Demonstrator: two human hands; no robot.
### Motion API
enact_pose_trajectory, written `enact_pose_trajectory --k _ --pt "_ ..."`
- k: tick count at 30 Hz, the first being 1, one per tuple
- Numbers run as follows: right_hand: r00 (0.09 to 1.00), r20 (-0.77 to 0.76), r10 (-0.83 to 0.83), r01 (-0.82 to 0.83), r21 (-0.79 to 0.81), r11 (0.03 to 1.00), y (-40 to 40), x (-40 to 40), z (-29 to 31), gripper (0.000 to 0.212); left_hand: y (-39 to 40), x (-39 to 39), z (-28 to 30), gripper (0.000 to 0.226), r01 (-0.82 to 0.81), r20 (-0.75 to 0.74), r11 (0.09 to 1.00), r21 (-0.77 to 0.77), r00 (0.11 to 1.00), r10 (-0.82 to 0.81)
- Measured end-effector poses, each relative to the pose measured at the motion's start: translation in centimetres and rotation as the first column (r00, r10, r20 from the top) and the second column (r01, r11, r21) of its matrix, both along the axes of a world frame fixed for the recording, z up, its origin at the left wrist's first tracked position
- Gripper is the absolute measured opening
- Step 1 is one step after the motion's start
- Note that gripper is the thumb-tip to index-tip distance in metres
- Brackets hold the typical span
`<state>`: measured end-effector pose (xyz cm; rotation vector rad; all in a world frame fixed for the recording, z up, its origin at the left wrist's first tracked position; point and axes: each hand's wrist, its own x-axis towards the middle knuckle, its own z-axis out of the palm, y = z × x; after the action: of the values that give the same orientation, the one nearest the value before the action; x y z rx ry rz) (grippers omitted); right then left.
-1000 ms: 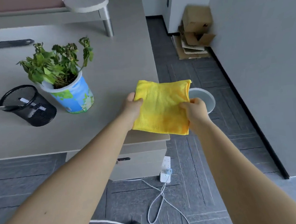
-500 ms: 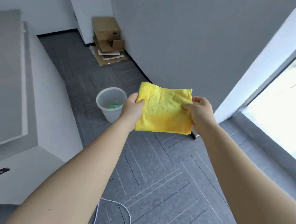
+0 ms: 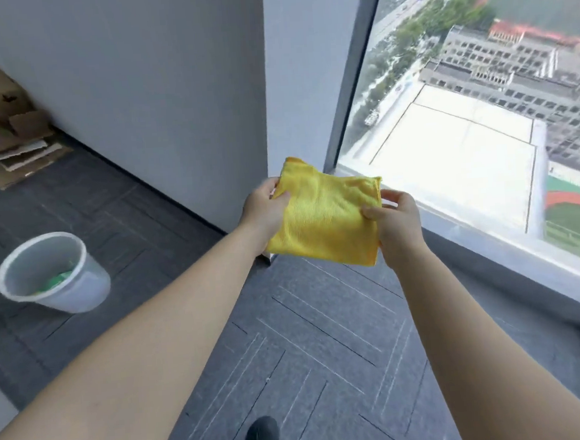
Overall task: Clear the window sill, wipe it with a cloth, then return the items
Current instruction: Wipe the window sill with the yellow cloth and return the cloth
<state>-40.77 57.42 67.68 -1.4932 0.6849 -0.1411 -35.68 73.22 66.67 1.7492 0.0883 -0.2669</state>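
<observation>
Head view: hands [image 3: 329, 217] pinch cloth [image 3: 326, 217]; bin [image 3: 80, 289], cardboard [image 3: 4, 136] left.

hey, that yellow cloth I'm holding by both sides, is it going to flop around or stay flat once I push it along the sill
The yellow cloth sags slightly between the left hand and right hand, so it is probably soft and floppy. It looks folded and light, likely to bunch or unfold when pushed along the window sill unless pressed flat.
</observation>
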Motion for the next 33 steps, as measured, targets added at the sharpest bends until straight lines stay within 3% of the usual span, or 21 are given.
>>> enact_pose_trajectory --k 5,11,18,26,33 --pt "0.998 -0.037 -0.055 0.056 0.021 0.998 -6.1 4.3 -2.2 0.036 -6.1 5.9 -2.0 0.027 0.087 -0.043 0.996 -0.006 0.995 -0.087" --pt "0.991 -0.073 -0.116 0.118 0.013 0.993 -14.2 14.9 -5.5 0.036 -14.6 17.0 -5.0 0.033 0.186 -0.051 0.98 0.068 0.982 -0.182" --pt "0.971 -0.126 -0.201 0.197 -0.043 0.979 -22.9 24.7 -10.5 0.03 -23.9 27.6 -9.9 0.035 0.257 -0.183 0.966 -0.028 0.949 -0.257" --pt "0.956 -0.215 -0.199 0.201 -0.01 0.979 -32.1 34.7 -20.1 0.031 -32.8 37.3 -19.2 0.039 0.255 -0.303 0.967 0.016 0.923 -0.238" --pt "0.954 -0.219 -0.204 0.19 -0.08 0.978 -38.8 42.5 -32.5 0.036 -39.7 46.2 -31.5 0.048 0.284 -0.257 0.946 0.154 0.936 -0.24"
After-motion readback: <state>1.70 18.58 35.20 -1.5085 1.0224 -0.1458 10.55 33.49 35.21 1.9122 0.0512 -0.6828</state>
